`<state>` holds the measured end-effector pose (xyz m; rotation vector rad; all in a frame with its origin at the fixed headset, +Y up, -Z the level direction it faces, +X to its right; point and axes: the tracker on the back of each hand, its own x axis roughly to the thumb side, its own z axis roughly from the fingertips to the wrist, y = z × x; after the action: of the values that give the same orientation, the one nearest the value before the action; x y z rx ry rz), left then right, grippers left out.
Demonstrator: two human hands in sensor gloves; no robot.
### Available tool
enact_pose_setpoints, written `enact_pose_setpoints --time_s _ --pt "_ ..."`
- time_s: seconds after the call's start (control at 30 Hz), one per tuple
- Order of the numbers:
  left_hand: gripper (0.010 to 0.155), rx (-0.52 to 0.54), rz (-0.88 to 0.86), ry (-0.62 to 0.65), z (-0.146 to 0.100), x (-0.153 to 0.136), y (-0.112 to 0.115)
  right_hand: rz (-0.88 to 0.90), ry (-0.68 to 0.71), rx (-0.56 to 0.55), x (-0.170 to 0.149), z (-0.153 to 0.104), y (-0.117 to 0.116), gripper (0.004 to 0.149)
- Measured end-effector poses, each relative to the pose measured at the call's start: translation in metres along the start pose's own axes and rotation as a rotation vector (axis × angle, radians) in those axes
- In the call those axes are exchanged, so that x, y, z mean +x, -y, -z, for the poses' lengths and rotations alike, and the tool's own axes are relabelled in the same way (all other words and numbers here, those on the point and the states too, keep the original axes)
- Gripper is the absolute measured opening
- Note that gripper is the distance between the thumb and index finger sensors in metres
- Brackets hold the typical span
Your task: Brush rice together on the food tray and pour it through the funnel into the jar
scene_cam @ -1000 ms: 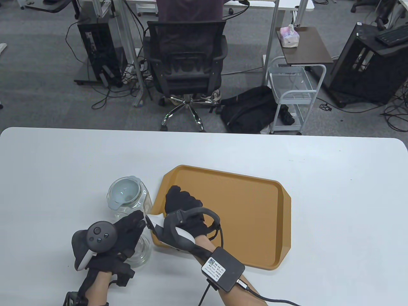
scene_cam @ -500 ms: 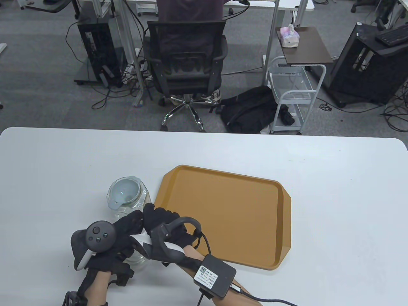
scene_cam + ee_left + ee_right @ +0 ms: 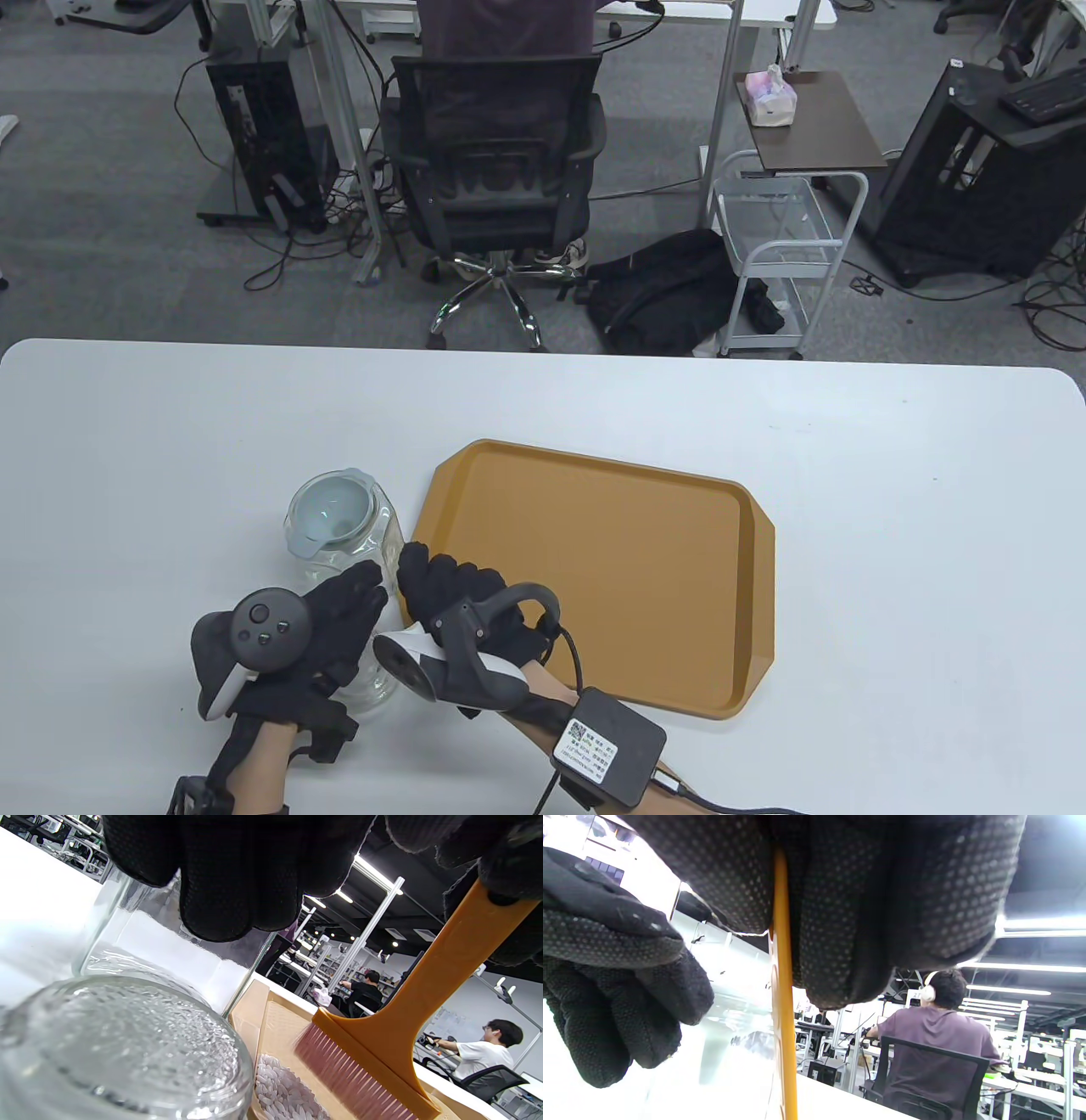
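We see the right hand (image 3: 462,598) gripping an orange brush (image 3: 407,1018) at the near-left corner of the orange food tray (image 3: 662,577), its pink bristles beside a small heap of rice (image 3: 284,1092). Our left hand (image 3: 327,615) wraps the glass jar (image 3: 361,552), a pale funnel (image 3: 331,509) in its mouth, just left of the tray on the white counter (image 3: 891,526).

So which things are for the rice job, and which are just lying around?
For the job: tray, jar, funnel, brush, rice.
Just around: office chair, black backpack, white cart, tissue pack.
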<state>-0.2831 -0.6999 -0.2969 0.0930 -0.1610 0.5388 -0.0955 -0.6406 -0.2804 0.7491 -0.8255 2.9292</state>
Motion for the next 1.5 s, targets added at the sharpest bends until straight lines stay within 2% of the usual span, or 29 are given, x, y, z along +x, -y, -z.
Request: enact_pose_setpoints --time_s 0.27,0.37,0.47,0.53,0.7,1.0,1.17,1.33,1.5 --pt "0.059 -0.002 0.001 -0.003 0.0 0.0 0.001 0.088 -0.045 0.0 -0.014 -0.001 0.008 0.046" --pt "0.059 -0.001 0.001 -0.003 0.0 0.0 0.001 0.051 -0.046 -0.016 -0.014 -0.003 0.008 0.046" --pt "0.059 -0.001 0.001 -0.004 0.0 0.0 0.001 0.071 -0.088 0.018 -0.02 0.0 0.0 0.045" --pt "0.059 0.0 0.0 -0.002 0.0 0.001 0.0 0.055 -0.071 -0.01 -0.023 -0.001 -0.001 0.045" --pt "0.059 -0.003 0.003 -0.006 0.0 0.0 0.001 0.108 -0.108 0.014 -0.027 -0.001 -0.003 0.045" --pt "0.059 -0.004 0.004 -0.002 0.0 0.0 0.001 0.088 -0.096 -0.015 -0.028 -0.005 0.002 0.045" --pt "0.059 -0.007 0.008 -0.001 0.0 0.0 0.002 0.086 -0.086 -0.067 -0.033 -0.012 0.009 0.046" --pt "0.059 -0.01 0.01 0.0 0.0 0.0 0.002 0.164 -0.151 -0.145 -0.072 -0.033 0.032 0.047" --pt "0.059 -0.01 0.016 0.0 0.0 0.001 0.003 0.147 -0.2 -0.274 -0.12 -0.075 0.066 0.048"
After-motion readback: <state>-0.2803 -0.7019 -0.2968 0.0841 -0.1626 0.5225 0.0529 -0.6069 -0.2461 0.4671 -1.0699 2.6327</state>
